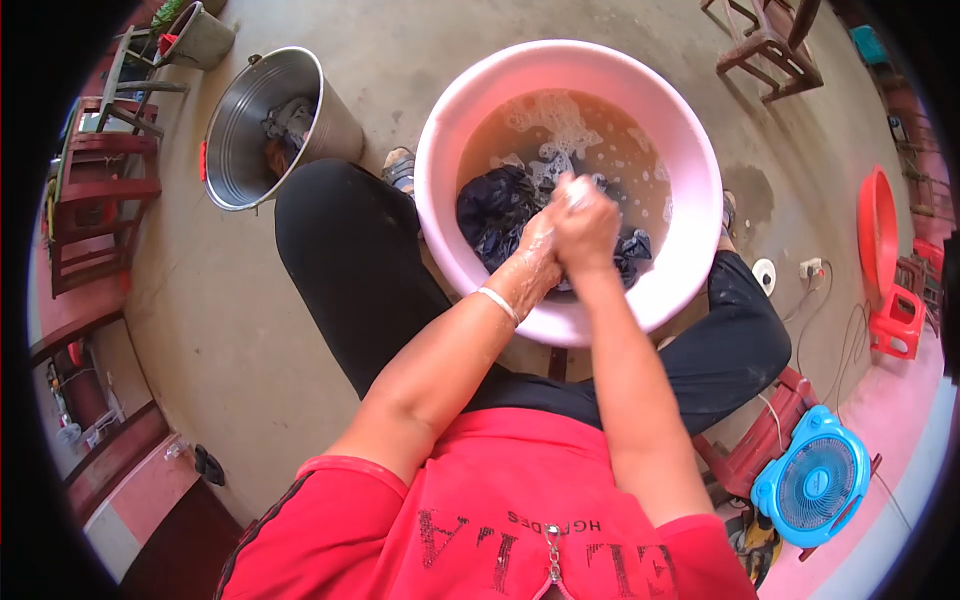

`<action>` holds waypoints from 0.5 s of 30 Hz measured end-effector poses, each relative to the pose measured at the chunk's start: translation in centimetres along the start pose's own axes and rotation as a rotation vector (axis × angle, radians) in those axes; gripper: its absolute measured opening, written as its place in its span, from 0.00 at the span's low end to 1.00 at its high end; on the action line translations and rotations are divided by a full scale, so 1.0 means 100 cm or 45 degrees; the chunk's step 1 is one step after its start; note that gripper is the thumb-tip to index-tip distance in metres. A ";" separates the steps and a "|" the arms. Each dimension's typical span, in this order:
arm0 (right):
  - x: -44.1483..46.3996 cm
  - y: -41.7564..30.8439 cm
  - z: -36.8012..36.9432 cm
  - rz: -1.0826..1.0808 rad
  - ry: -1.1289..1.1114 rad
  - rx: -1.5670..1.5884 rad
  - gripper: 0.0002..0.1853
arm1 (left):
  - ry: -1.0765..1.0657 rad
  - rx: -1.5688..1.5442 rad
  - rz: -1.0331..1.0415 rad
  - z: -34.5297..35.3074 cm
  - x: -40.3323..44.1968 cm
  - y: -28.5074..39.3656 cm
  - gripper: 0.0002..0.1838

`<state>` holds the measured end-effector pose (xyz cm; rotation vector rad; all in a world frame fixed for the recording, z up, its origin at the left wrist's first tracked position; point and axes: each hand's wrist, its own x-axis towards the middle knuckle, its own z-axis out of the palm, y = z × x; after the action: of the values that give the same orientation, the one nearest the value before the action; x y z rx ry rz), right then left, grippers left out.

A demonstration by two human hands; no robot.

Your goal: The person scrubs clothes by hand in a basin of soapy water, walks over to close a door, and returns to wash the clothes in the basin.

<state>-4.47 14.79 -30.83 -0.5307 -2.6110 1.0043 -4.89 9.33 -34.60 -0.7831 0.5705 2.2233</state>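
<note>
A large pink basin (690, 150) holds brownish, foamy water and dark wet cloth (495, 210). Above it my left hand (545, 245), with a white band on its wrist, is pressed against my right hand (588, 225). The arm from the left side of the view leads to the hand with the band; the other arm leads to the hand on top. Both hands are closed together, with suds on the skin. Something whitish shows at the top of the fingers; whether it is foam or cloth I cannot tell.
A metal bucket (340, 120) with clothes stands left of the basin, a second bucket (200, 40) behind it. Wooden chairs (775, 50) stand at the back right and left. On the right are a blue fan (815, 482), a red stool (897, 322), a red basin (877, 235) and cables.
</note>
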 end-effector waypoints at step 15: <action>-0.003 0.083 -0.064 0.150 -0.461 0.513 0.25 | -0.157 1.670 -0.044 0.053 -0.008 0.043 0.29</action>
<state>0.20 24.07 -32.02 -0.4364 -2.5795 1.7562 -9.51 9.24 -29.53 0.0497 1.6351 1.3525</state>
